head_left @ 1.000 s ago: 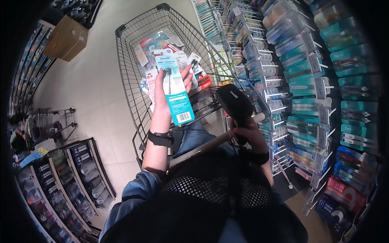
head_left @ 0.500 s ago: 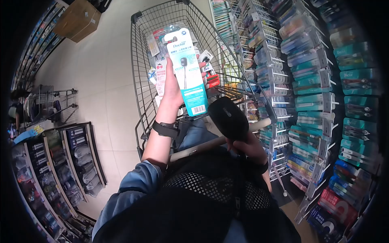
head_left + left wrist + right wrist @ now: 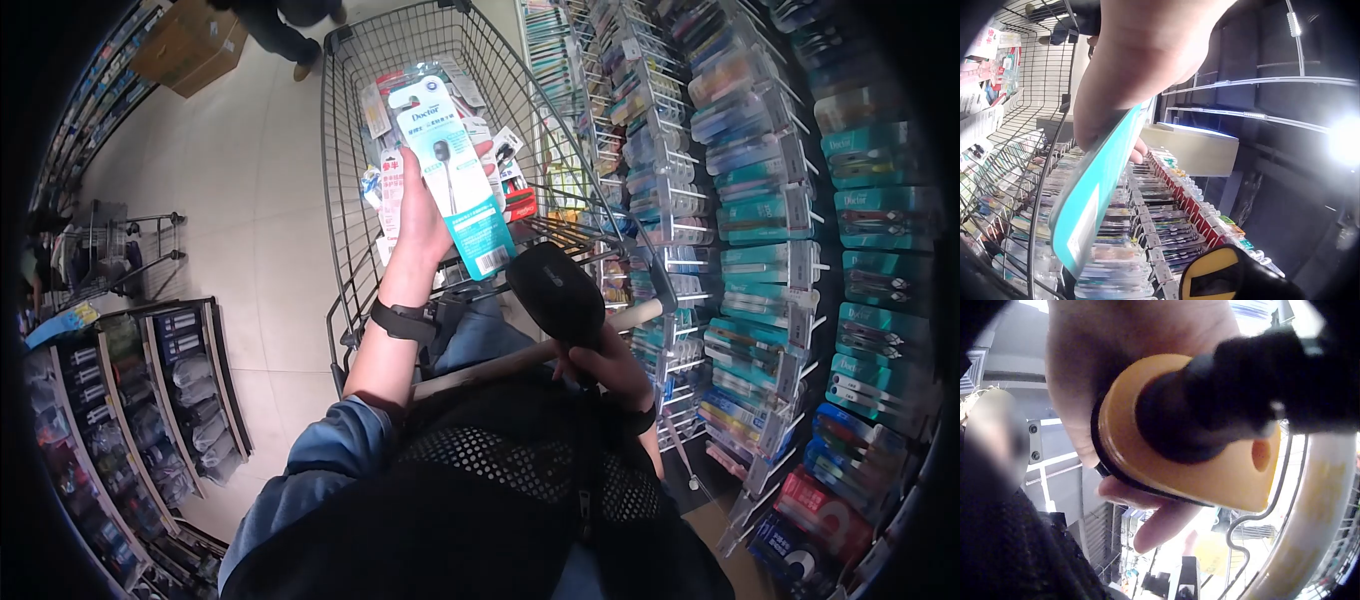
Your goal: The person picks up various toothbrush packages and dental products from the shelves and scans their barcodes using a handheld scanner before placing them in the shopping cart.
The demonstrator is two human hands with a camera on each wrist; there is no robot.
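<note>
My left hand (image 3: 425,225) grips a white and teal toothbrush pack (image 3: 466,215) over the shopping cart, thumb along its left edge and fingertips at its right. The pack is tilted, with its printed barcode at the lower end. In the left wrist view the pack (image 3: 1100,187) appears edge-on under the hand. My right hand (image 3: 600,370) holds a black barcode scanner (image 3: 556,290) by its handle, close to the pack's lower end. The yellow-rimmed window of the scanner (image 3: 1213,275) shows in the left wrist view. In the right wrist view its yellow handle end (image 3: 1147,453) carries a dark cord.
The wire cart (image 3: 345,200) holds several packaged goods, and its pale handle bar (image 3: 490,370) crosses before my body. Racks of hanging toothbrush packs (image 3: 755,220) line the right. A cardboard box (image 3: 190,45), another cart (image 3: 110,245) and shelves (image 3: 150,390) stand left. A person's legs (image 3: 275,30) show at the top.
The scanner has come up and left toward the pack's lower end. The pack in my left hand has turned slightly. A person's legs have entered at the top.
</note>
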